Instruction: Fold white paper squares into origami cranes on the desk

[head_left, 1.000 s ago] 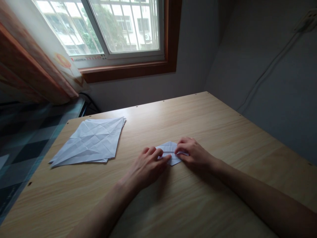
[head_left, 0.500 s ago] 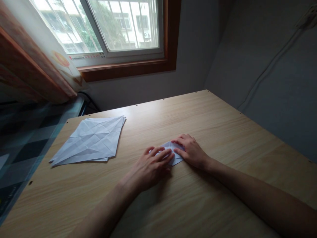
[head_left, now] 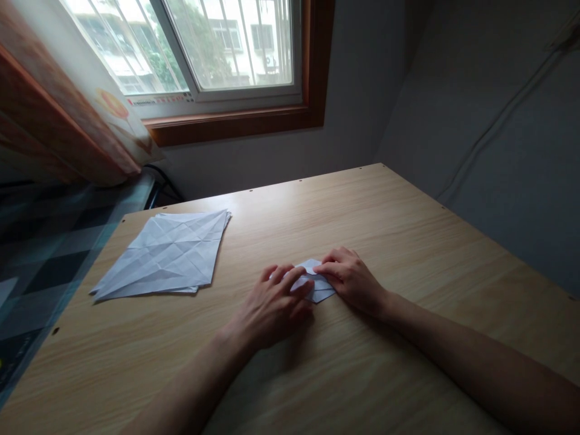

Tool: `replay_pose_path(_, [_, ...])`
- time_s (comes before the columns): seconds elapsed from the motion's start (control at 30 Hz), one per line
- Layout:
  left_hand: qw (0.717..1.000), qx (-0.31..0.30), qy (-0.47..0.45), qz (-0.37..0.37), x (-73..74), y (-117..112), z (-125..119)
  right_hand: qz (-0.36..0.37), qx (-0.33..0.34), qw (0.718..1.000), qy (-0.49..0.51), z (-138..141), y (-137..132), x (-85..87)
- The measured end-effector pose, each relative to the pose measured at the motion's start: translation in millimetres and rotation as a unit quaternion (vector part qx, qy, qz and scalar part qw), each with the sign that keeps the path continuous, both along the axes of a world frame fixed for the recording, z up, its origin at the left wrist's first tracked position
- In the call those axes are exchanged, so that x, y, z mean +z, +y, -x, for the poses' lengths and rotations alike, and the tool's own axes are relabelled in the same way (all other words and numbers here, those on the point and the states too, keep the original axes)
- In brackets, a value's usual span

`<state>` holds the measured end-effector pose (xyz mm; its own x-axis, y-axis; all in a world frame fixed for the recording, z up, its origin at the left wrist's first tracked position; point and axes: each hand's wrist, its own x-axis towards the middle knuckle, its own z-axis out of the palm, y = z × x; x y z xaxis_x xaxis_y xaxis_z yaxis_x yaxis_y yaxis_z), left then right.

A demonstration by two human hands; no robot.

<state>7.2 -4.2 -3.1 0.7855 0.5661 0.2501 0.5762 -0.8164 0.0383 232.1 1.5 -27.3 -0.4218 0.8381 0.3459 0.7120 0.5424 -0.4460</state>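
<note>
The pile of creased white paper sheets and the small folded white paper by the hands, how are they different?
The pile of creased white paper sheets is wide and spread out; the small folded white paper is much smaller. The pile has crisscross creases on top, while the folded paper is partly covered by fingers. The pile lies apart from the hands, but the left hand and right hand are at the folded paper. Both are white.

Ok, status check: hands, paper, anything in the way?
Left hand spread over left side of folded paper; right hand on its right side. Folded paper on tabletop, partly hidden by both hands. Creased sheets apart, off to the left.
</note>
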Motion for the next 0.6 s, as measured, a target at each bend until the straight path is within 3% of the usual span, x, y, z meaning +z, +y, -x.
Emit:
replay_pose_path(0.17, [0.998,-0.050,-0.011,0.025,-2.9,2.9,2.9,-0.010,0.021,1.000,0.012,-1.3,-0.5,1.1])
replay_pose_path(0.47, [0.998,-0.060,-0.008,0.013,-4.1,4.4,2.8,-0.053,0.059,0.995,-0.064,0.1,-10.3,3.1])
replay_pose_path(0.6, [0.998,-0.052,-0.011,0.022,-5.2,4.8,4.2,-0.026,0.063,0.992,-0.103,-7.1,-13.6,13.7])
